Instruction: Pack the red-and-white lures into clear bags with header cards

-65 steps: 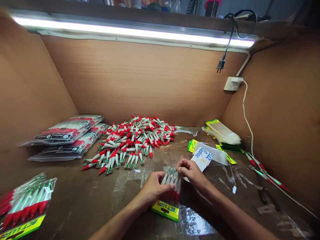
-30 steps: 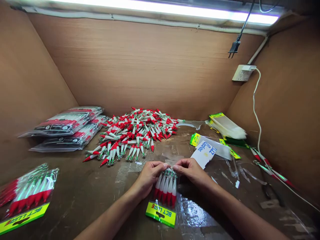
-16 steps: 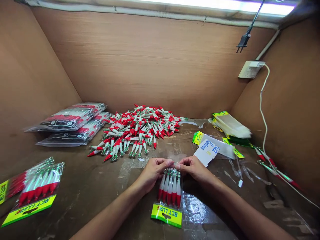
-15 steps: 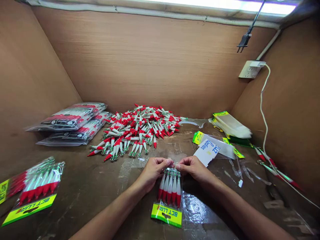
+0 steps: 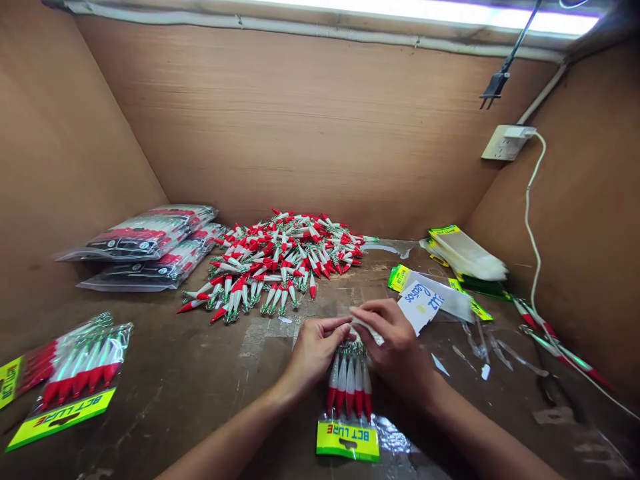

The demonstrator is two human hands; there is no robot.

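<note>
A clear plastic bag with a yellow-green BCT LURE header point(image 5: 347, 440) lies in front of me, its header toward me. Several red-and-white squid jigs point(image 5: 349, 387) lie side by side in it, green hooks toward the far end. My left hand point(image 5: 316, 350) pinches the bag's far end between thumb and fingers. Right beside it, my right hand point(image 5: 393, 340) is curled over the same end, thumb and fingertips at the plastic edge. The fingers partly hide that edge.
Loose jigs point(image 5: 285, 260) are heaped at the back. Packed bags point(image 5: 145, 240) are stacked at the back left, and filled header bags point(image 5: 75, 373) lie at the left. Flat bags point(image 5: 470, 253) and a handwritten card point(image 5: 420, 303) lie at the right. A white cable point(image 5: 530, 220) hangs along the right wall.
My right hand has turned and curled further over the bag's far end, its fingers extending toward the left hand. The view has shifted slightly, and the left hand keeps its pinch.
</note>
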